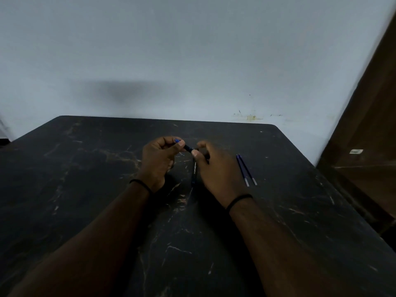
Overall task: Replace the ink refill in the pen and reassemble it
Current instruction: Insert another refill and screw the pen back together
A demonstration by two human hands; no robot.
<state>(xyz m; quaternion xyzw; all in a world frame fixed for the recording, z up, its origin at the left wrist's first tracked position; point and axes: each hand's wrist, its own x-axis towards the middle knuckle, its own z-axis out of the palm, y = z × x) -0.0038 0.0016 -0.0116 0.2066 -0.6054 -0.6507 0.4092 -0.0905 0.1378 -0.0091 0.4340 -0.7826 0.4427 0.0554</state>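
My left hand (157,159) is closed around a short black pen piece (186,147) with a blue end that sticks out past my thumb. My right hand (216,170) pinches the top of the dark pen barrel (194,170) between thumb and fingers. The barrel has white lettering and points down toward me. The short piece and the barrel's top meet at my right thumb tip; the joint itself is hidden. Two blue ink refills (246,170) lie side by side on the table, just right of my right hand.
I work at a black marble-patterned table (96,189) that stands against a pale wall. A brown wooden door or cabinet (368,136) rises at the right edge. Both wrists wear thin black bands.
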